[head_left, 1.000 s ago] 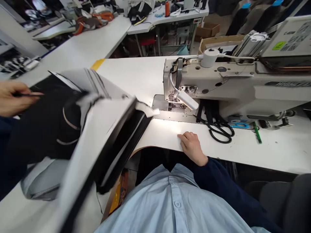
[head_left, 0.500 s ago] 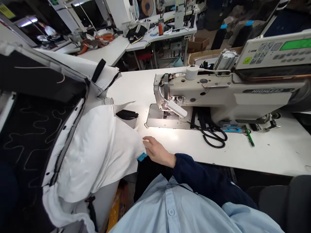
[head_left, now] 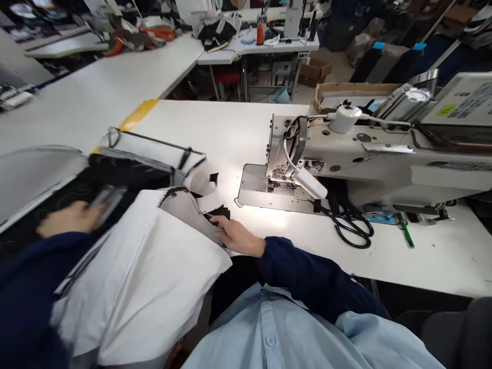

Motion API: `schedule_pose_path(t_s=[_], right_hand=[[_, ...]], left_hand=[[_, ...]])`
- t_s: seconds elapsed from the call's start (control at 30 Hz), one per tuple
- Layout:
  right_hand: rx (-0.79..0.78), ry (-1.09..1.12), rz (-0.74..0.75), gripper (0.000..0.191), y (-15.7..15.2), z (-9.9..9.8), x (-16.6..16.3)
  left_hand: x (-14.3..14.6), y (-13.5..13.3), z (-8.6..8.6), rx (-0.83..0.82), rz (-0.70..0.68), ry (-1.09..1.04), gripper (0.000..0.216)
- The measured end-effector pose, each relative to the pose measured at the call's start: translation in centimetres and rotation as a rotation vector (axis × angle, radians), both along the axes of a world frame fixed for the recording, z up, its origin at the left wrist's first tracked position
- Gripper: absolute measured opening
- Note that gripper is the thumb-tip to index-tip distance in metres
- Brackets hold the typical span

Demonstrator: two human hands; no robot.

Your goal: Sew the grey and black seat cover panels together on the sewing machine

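A large white and black sewn fabric piece (head_left: 142, 277) spreads over the table's left end and hangs down its front edge. At its grey edge, my right hand (head_left: 242, 238) has its fingers closed on the fabric, beside some black strips. My left hand (head_left: 71, 219) is over the black part, smeared by motion, so its fingers cannot be read. Close to it is a blurred shiny strip (head_left: 109, 202). The sewing machine (head_left: 346, 154) stands to the right, its lamp (head_left: 309, 182) lighting the needle plate (head_left: 253, 187); no fabric from the piece lies under the needle.
Black-handled scissors (head_left: 351, 230) and a green pen-like tool (head_left: 406, 230) lie by the machine's base. Yellow tape (head_left: 138, 115) marks the table's far left. Behind the machine is a cardboard box (head_left: 321, 97). Another work table (head_left: 261, 48) stands beyond.
The fabric piece has dropped from upright at the left to lying lower and flatter across the table. My left hand has come into view. My right hand has stayed near the piece's edge.
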State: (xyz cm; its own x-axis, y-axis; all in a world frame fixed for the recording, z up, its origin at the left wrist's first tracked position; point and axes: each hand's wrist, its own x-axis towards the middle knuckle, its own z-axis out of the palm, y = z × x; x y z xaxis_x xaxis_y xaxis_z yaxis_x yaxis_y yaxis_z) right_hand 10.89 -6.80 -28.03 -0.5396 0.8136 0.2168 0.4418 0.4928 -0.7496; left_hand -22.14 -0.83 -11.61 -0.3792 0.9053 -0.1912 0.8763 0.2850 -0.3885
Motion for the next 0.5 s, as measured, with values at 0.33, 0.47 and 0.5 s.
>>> schedule_pose_path(t_s=[0.33, 0.47, 0.5], right_hand=[[0.413, -0.333, -0.061, 0.033, -5.1, -1.4, 0.2], [0.489, -0.412, -0.065, 0.031, -4.1, -1.1, -0.1], [0.506, -0.429, -0.048, 0.030, -3.8, -1.2, -0.1]], left_hand=[[7.5, 4.4, -1.2, 0.242, -0.581, -0.167, 0.055], [18.8, 1.6, -4.0, -0.024, -1.041, -0.345, 0.049], [20.8, 1.2, -5.4, -0.150, -1.012, -0.296, 0.048]])
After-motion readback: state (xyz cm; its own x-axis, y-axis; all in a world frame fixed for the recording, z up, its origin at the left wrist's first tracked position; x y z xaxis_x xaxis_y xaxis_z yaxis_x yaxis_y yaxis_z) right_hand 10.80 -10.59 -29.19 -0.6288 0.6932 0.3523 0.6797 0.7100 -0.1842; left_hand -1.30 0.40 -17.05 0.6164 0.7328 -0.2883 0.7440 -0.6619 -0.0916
